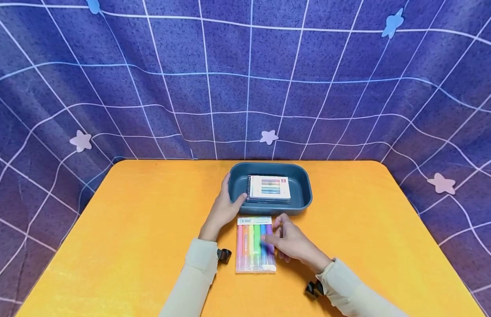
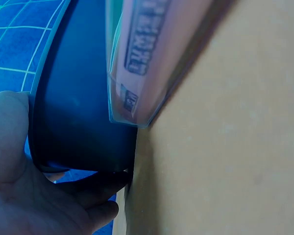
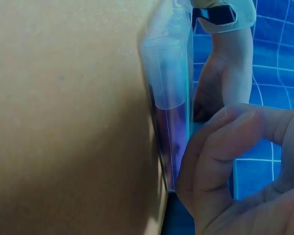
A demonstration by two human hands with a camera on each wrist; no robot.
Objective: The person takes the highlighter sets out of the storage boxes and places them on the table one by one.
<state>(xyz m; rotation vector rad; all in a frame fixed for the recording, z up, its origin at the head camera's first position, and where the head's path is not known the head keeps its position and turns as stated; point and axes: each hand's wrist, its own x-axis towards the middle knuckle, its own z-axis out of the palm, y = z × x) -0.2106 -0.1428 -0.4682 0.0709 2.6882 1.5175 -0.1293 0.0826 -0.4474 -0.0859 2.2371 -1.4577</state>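
My left hand (image 1: 223, 207) grips the left end of a dark blue tray (image 1: 305, 193), thumb over the rim and fingers along the outer wall. A white box (image 1: 285, 189) with coloured sticks pictured on it lies inside the tray. In front of the tray, a clear pack of highlighters (image 1: 251, 246) in several colours lies flat on the table. My right hand (image 1: 293, 242) is at the pack's right edge, its thumb over the pack and its fingers loosely curved beside it. In the right wrist view the curved fingers (image 3: 210, 171) overlap the pack's purple end (image 3: 171, 127).
A yellow-orange table (image 1: 150, 229) extends around the tray and pack. Behind it hangs a blue-purple curtain (image 1: 229, 88) with a grid and stars. Each wrist carries a small black camera, one at the left cuff (image 1: 224, 256) and one at the right cuff (image 1: 313, 289).
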